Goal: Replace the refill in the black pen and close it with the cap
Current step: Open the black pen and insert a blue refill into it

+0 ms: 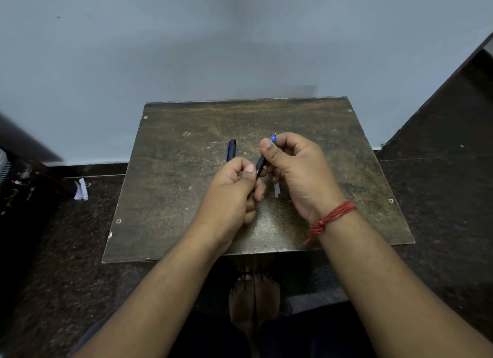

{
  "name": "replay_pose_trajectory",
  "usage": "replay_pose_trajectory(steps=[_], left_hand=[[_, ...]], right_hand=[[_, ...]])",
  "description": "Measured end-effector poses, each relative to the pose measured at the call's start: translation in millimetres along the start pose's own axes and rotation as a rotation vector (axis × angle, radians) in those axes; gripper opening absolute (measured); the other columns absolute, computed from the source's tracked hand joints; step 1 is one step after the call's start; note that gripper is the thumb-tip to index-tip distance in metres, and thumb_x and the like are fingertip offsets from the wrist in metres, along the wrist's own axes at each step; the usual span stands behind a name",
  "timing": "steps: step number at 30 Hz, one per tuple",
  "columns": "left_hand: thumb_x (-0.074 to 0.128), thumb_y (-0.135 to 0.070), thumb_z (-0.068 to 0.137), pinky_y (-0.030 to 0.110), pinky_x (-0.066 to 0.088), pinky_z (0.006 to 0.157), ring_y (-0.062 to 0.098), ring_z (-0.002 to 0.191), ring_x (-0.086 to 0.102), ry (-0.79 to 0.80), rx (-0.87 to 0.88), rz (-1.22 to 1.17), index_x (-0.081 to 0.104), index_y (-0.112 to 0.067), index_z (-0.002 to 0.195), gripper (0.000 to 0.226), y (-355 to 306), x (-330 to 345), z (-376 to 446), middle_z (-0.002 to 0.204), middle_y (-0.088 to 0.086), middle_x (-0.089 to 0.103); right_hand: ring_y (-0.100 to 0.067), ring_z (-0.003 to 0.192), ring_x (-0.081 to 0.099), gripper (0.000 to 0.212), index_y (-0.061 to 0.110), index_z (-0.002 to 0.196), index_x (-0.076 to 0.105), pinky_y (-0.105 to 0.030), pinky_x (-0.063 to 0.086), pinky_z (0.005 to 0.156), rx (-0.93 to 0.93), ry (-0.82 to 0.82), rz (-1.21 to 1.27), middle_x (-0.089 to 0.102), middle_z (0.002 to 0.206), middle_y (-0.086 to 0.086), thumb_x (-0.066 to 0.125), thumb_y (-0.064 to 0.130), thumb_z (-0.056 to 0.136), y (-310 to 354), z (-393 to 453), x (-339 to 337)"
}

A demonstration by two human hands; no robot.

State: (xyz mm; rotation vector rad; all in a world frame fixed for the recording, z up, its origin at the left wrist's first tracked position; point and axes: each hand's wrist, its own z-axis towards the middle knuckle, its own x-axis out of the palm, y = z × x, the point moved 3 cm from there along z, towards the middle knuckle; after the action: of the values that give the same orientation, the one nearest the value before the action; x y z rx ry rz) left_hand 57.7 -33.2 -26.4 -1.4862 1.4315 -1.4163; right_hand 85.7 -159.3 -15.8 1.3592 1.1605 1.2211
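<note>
Holding the black pen [260,165] between both hands above the middle of the worn wooden board [170,197], I have its slim dark barrel running diagonally, lower end toward me and upper end away. My left hand [234,194] is curled shut around the lower part of the barrel, thumb pressed along it, so that end is hidden in my fist. My right hand [296,170] pinches the upper part between thumb and forefinger, and a short blue tip section with a fine metal point [273,138] pokes out just past my fingertips. Only a short stretch of matte black barrel shows between the two grips. The cap [231,150], black with a blue clip along its side, lies flat on the board just beyond my left hand, apart from the pen. A small pale, translucent piece [277,190] lies on the board under my right hand; I cannot tell what it is. A red thread band [333,216] circles my right wrist
</note>
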Motion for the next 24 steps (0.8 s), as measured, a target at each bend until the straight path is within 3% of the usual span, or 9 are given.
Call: replay_pose_trajectory(steps=[3, 7, 11, 16, 19, 21, 24], left_hand=[[0.037, -0.018, 0.106, 0.014, 0.013, 0.037, 0.005, 0.039, 0.016, 0.028, -0.027, -0.055, 0.049, -0.009, 0.099, 0.017, -1.7, 0.8, 0.9, 0.055, -0.001, 0.044], [0.038, -0.018, 0.106, 0.012, 0.016, 0.036, 0.004, 0.039, 0.017, 0.068, -0.048, -0.124, 0.05, -0.011, 0.086, 0.024, -4.0, -0.1, 0.3, 0.056, -0.001, 0.043], [0.039, -0.018, 0.105, 0.01, 0.016, 0.035, 0.002, 0.039, 0.017, 0.1, -0.066, -0.199, 0.052, -0.011, 0.086, 0.023, -4.6, -0.3, -0.8, 0.055, -0.001, 0.042], [0.039, -0.018, 0.102, 0.009, 0.012, 0.035, 0.0, 0.037, 0.019, 0.138, -0.109, -0.326, 0.054, -0.008, 0.089, 0.022, -6.5, 0.2, -2.9, 0.055, -0.001, 0.04], [0.04, -0.018, 0.102, 0.01, 0.014, 0.034, 0.0, 0.037, 0.022, 0.131, -0.08, -0.351, 0.054, -0.007, 0.091, 0.02, -6.5, -0.5, -2.7, 0.058, 0.001, 0.046], [0.041, -0.016, 0.102, 0.011, 0.017, 0.032, 0.001, 0.038, 0.025, 0.113, -0.063, -0.337, 0.053, -0.006, 0.095, 0.017, -5.7, -1.9, -2.1, 0.061, 0.002, 0.049], [0.04, -0.013, 0.103, 0.014, 0.023, 0.032, 0.005, 0.045, 0.032, 0.085, -0.045, -0.286, 0.052, -0.006, 0.105, 0.014, -5.8, -2.3, -3.2, 0.064, 0.003, 0.051]], right_hand=[[-0.011, 0.052, 0.056, 0.016, 0.011, 0.078, 0.062, -0.021, 0.042, 0.049, 0.002, 0.017, 0.043, 0.061, 0.063, -0.002, 0.067, 0.013, 0.093, -0.7, 2.0, 0.4], [-0.012, 0.052, 0.055, 0.016, 0.012, 0.077, 0.06, -0.025, 0.039, 0.052, 0.012, 0.051, 0.138, 0.061, 0.066, -0.003, 0.066, 0.013, 0.091, -1.3, 4.4, 1.0], [-0.015, 0.053, 0.054, 0.013, 0.011, 0.077, 0.06, -0.03, 0.037, 0.056, 0.002, 0.086, 0.162, 0.061, 0.065, -0.001, 0.067, 0.018, 0.087, -0.7, 5.2, 1.4], [-0.016, 0.056, 0.053, 0.013, 0.007, 0.085, 0.063, -0.029, 0.04, 0.058, -0.048, 0.151, 0.176, 0.062, 0.066, 0.0, 0.056, 0.007, 0.097, 3.8, 6.0, 0.5], [-0.017, 0.062, 0.057, 0.011, 0.006, 0.092, 0.068, -0.03, 0.046, 0.063, -0.018, 0.161, 0.199, 0.066, 0.075, -0.004, 0.062, 0.016, 0.092, 2.6, 5.2, -0.8], [-0.019, 0.068, 0.062, 0.025, 0.006, 0.097, 0.069, -0.03, 0.049, 0.065, 0.008, 0.106, 0.217, 0.068, 0.084, -0.009, 0.069, 0.028, 0.084, -0.4, 6.0, -3.2], [-0.018, 0.072, 0.065, 0.026, 0.012, 0.09, 0.067, -0.028, 0.049, 0.062, -0.03, 0.022, 0.153, 0.069, 0.083, -0.007, 0.075, 0.033, 0.077, -0.7, 8.2, -8.0]])
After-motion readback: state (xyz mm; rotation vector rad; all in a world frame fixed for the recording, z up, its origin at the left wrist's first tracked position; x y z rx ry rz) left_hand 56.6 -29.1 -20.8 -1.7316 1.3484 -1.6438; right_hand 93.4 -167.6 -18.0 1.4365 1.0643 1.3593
